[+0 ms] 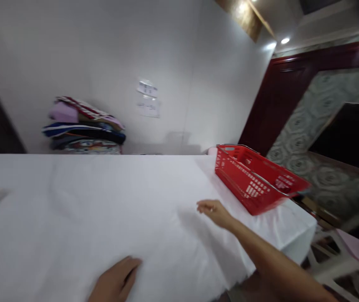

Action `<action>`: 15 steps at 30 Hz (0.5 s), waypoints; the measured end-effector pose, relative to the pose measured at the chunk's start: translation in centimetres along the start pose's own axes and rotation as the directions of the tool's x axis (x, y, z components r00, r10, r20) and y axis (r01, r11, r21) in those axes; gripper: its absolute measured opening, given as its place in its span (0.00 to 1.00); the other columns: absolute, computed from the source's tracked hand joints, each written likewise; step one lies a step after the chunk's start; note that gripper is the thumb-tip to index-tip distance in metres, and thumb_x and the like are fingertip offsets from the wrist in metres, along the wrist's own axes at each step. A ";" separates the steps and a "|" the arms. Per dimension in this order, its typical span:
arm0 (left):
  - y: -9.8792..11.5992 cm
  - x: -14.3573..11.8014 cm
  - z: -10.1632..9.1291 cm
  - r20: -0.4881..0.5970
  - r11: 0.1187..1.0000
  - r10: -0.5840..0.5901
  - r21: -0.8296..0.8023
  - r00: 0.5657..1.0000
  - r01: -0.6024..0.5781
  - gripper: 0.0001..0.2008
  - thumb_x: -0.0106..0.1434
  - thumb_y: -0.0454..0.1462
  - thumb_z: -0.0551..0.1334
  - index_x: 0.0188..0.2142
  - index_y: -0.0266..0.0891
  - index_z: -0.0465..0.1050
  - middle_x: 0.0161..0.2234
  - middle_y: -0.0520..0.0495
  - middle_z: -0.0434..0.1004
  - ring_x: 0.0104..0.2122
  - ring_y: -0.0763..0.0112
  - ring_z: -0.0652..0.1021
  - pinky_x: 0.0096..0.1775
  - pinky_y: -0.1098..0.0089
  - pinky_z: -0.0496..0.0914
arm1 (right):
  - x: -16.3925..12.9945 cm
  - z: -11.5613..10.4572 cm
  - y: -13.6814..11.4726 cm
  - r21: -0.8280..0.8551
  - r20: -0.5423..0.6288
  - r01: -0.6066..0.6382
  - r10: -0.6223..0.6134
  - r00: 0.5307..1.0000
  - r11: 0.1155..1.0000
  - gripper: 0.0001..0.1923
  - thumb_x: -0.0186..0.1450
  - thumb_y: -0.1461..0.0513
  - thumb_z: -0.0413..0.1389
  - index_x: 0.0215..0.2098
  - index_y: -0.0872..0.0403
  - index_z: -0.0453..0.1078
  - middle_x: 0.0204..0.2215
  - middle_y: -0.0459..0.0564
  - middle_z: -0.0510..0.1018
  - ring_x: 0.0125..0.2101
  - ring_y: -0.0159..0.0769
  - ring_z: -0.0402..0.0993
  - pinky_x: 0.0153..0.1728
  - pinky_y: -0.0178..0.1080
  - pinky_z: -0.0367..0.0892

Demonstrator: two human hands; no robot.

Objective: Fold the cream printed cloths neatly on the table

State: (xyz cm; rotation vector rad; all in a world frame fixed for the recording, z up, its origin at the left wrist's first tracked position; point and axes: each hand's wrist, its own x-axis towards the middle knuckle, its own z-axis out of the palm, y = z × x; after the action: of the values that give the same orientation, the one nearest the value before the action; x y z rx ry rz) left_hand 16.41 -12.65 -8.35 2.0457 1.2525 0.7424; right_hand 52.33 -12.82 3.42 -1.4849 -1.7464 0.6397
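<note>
Our left hand is up close, fingers too blurry for us to judge; our right hand hangs, fingers loosely curled, near the red basket on the white cloth.

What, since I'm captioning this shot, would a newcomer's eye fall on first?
Probably the bright red basket, standing at the right end of the white-covered table. Next might come the person's two hands: the right hand in front of the basket, the left hand at the bottom edge, left of centre. Behind the table, on the left, a colourful stack of folded cloth stands out against the pale wall.
</note>
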 end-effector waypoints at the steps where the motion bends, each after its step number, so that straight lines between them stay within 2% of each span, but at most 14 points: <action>1: 1.2 -0.2 -0.5 0.040 1.000 0.010 -0.012 0.999 -0.010 0.09 0.56 0.48 0.55 0.32 0.67 0.75 0.33 0.61 0.80 0.36 0.59 0.79 0.41 0.60 0.74 | -0.8 2.7 -0.5 -0.008 0.106 0.029 -0.028 0.994 1.000 0.14 0.62 0.55 0.51 0.35 0.51 0.75 0.31 0.48 0.80 0.33 0.37 0.75 0.36 0.41 0.70; 3: 2.9 -0.4 -1.6 0.115 0.999 0.023 -0.027 0.993 -0.020 0.12 0.60 0.44 0.53 0.32 0.58 0.76 0.32 0.53 0.79 0.35 0.61 0.77 0.40 0.62 0.72 | -2.3 7.3 -1.6 0.025 0.270 0.093 -0.097 0.958 0.995 0.12 0.63 0.58 0.50 0.35 0.49 0.75 0.33 0.47 0.80 0.34 0.37 0.75 0.37 0.41 0.70; 4: 3.4 -0.4 -2.1 0.113 0.999 0.027 -0.029 0.993 -0.024 0.13 0.61 0.41 0.52 0.34 0.54 0.76 0.33 0.51 0.78 0.35 0.62 0.77 0.40 0.63 0.71 | -2.8 9.1 -2.2 0.059 0.320 0.116 -0.129 0.938 0.991 0.12 0.64 0.59 0.49 0.35 0.48 0.75 0.33 0.47 0.80 0.34 0.38 0.75 0.38 0.41 0.70; 7: 3.1 -0.3 -4.4 0.004 0.999 -0.009 0.031 1.000 0.008 0.14 0.62 0.37 0.51 0.37 0.45 0.75 0.35 0.48 0.77 0.36 0.66 0.76 0.40 0.67 0.69 | -3.4 12.7 -3.4 0.159 0.376 0.190 -0.237 0.896 0.969 0.13 0.65 0.59 0.47 0.39 0.45 0.74 0.35 0.47 0.79 0.37 0.39 0.75 0.41 0.42 0.70; 9: 1.5 -0.2 -6.9 -0.078 0.995 -0.033 0.097 0.996 0.040 0.14 0.62 0.36 0.51 0.38 0.43 0.75 0.36 0.47 0.76 0.35 0.68 0.75 0.40 0.68 0.68 | -3.3 14.3 -3.1 0.178 0.362 0.232 -0.283 0.888 0.956 0.14 0.65 0.59 0.48 0.43 0.43 0.74 0.40 0.49 0.78 0.42 0.42 0.74 0.45 0.45 0.70; 11: -0.5 0.0 -10.4 -0.189 0.972 -0.072 0.205 0.979 0.111 0.14 0.61 0.35 0.52 0.41 0.41 0.74 0.40 0.45 0.75 0.39 0.66 0.74 0.45 0.66 0.67 | -3.0 15.5 -1.8 0.148 0.317 0.254 -0.289 0.903 0.956 0.14 0.65 0.57 0.49 0.45 0.41 0.73 0.46 0.51 0.76 0.47 0.45 0.72 0.50 0.50 0.68; 13: -2.8 0.0 -14.4 -0.324 0.906 -0.144 0.337 0.935 0.256 0.16 0.60 0.34 0.53 0.45 0.39 0.72 0.47 0.42 0.73 0.47 0.62 0.72 0.51 0.63 0.64 | -2.8 16.6 0.2 0.102 0.268 0.264 -0.282 0.921 0.959 0.15 0.63 0.56 0.51 0.47 0.37 0.73 0.49 0.51 0.74 0.51 0.48 0.70 0.52 0.54 0.66; 15: -4.9 -0.2 -18.6 -0.457 0.787 -0.222 0.438 0.861 0.435 0.19 0.59 0.33 0.53 0.50 0.37 0.69 0.53 0.38 0.68 0.52 0.59 0.68 0.53 0.59 0.61 | -2.7 17.4 2.2 0.083 0.235 0.269 -0.281 0.930 0.960 0.15 0.63 0.55 0.51 0.46 0.34 0.73 0.50 0.49 0.74 0.51 0.49 0.69 0.53 0.56 0.66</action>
State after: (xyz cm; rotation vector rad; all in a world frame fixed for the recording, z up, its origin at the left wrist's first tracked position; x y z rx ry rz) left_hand -0.03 -7.13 0.06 2.0403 2.1968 0.6943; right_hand 39.97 -13.42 -9.29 -1.1340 -2.0656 0.7351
